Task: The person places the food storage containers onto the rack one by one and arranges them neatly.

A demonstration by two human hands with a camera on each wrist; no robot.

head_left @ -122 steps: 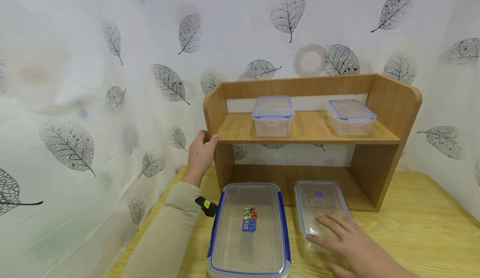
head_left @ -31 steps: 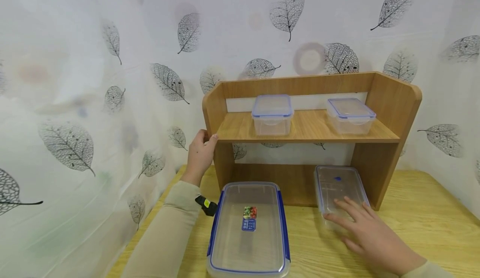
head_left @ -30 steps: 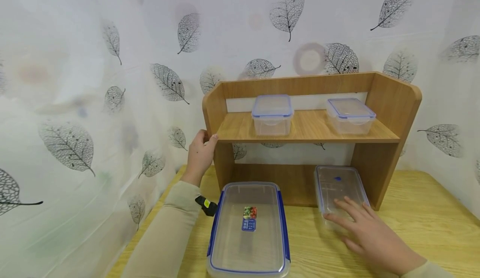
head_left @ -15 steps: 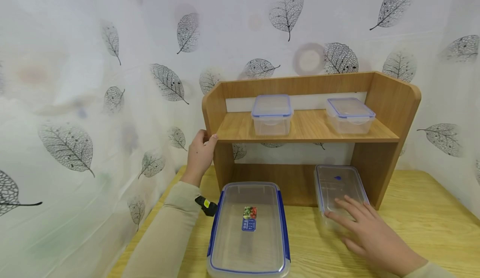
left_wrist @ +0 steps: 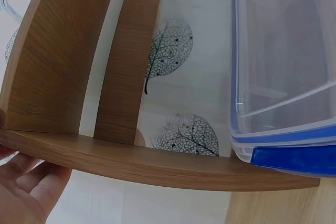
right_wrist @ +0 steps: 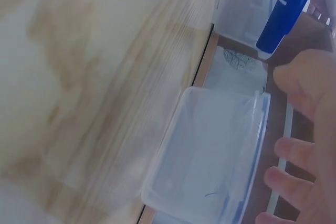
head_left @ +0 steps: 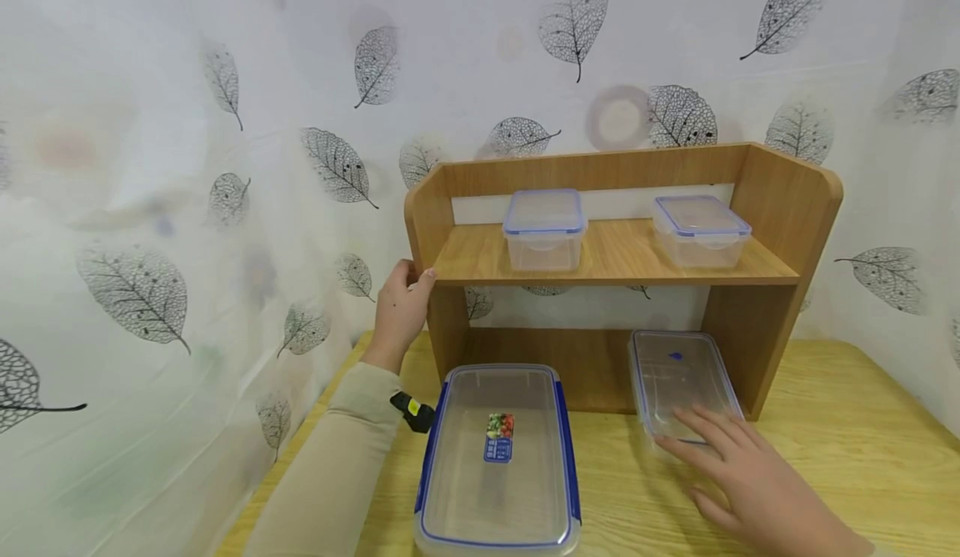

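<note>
My left hand [head_left: 399, 311] grips the left side panel of a small wooden desk shelf [head_left: 615, 255], thumb in front. In the left wrist view that hand's fingers [left_wrist: 48, 184] bend at the panel's edge. A clear lidded food container [head_left: 667, 378] with a blue mark lies at the right of the lower compartment, its near end sticking out at the front. Over that near end my right hand [head_left: 757, 486] is spread, fingers extended. The right wrist view shows this hand's fingers [right_wrist: 291, 184] apart from the container's lid edge.
A larger clear container [head_left: 517, 490] with blue side clips and a fruit label stands on the wooden table [head_left: 862, 449] before the shelf. Two smaller blue-rimmed containers, a left one [head_left: 545, 248] and a right one [head_left: 703, 248], sit on the upper board. A leaf-patterned curtain [head_left: 225, 290] hangs behind.
The blue-marked container has moved back and right into the lower compartment, my right hand going along. In the last half second that hand has drawn back slightly. My left hand stays put.
</note>
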